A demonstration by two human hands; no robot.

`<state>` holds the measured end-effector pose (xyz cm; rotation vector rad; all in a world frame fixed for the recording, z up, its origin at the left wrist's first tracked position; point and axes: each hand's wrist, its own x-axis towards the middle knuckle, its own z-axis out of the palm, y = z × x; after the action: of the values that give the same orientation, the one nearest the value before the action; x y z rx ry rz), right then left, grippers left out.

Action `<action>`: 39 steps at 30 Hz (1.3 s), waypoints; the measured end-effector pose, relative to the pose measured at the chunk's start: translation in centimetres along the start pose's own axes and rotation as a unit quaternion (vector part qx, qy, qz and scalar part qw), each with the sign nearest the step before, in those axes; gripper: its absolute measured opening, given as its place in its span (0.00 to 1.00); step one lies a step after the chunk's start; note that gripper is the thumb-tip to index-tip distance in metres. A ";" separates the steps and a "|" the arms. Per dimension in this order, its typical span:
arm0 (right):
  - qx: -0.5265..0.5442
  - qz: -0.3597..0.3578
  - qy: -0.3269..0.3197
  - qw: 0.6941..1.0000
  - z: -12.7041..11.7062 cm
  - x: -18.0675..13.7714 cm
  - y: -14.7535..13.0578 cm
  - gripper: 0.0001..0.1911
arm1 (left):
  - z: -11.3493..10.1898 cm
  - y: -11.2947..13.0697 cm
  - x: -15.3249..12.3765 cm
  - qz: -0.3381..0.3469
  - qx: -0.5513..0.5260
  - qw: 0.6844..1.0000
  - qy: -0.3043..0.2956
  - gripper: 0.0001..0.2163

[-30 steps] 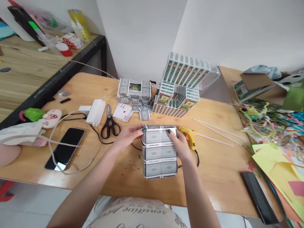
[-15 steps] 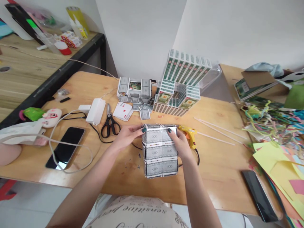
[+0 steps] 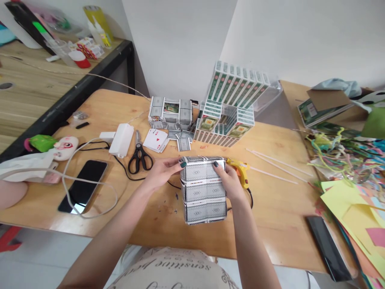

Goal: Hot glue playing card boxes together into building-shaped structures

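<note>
A box built from grey-green playing cards (image 3: pixel 203 192) stands upright on the wooden table (image 3: pixel 279 208), three card rows showing on its near face. My left hand (image 3: pixel 161 171) grips its upper left side, thumb on the top corner. My right hand (image 3: pixel 230 181) holds the upper right side, thumb over the top edge. A yellow glue gun (image 3: pixel 240 169) lies just behind my right hand, its black cord running under my wrist.
Black scissors (image 3: pixel 139 155), loose playing cards (image 3: pixel 156 141), a white adapter (image 3: pixel 121 140) and a black phone (image 3: pixel 83 186) lie to the left. Stacked card packs (image 3: pixel 228 108) and another card box (image 3: pixel 170 112) stand behind. White sticks (image 3: pixel 272 166), coloured paper (image 3: pixel 355 212) and a dark phone (image 3: pixel 327 249) lie on the right.
Both hands keep the same hold on the card box; it has barely shifted. The view has tilted down very slightly.
</note>
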<state>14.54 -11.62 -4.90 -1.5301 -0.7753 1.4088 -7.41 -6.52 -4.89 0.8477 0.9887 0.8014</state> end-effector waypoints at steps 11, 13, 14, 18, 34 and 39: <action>0.001 0.012 0.022 1.000 0.0 0.0 0.0 0.21 | 0.3 -0.4 0.0 -0.001 0.001 1.000 0.004 0.21; 0.003 0.016 0.024 1.000 0.0 0.0 -0.1 0.21 | 0.4 -0.4 0.0 0.006 -0.002 1.000 0.007 0.21; 0.004 0.016 0.025 1.000 0.0 0.0 -0.1 0.21 | 0.5 -0.4 0.0 0.008 -0.003 1.000 0.010 0.21; 0.001 0.012 0.024 1.000 0.1 -0.1 -0.2 0.21 | 0.7 -0.3 -0.1 0.008 -0.006 1.000 0.016 0.22; 0.001 0.011 0.039 0.999 0.3 0.1 -0.1 0.20 | 0.9 -0.3 0.0 -0.002 -0.019 1.000 0.024 0.22; -0.001 0.013 0.039 0.999 0.3 0.0 -0.2 0.22 | 1.0 -0.3 -0.1 -0.005 -0.024 0.999 0.020 0.21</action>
<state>14.26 -11.52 -4.72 -1.5926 -0.7125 1.3579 -6.47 -6.93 -4.80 0.7870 1.0049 0.8328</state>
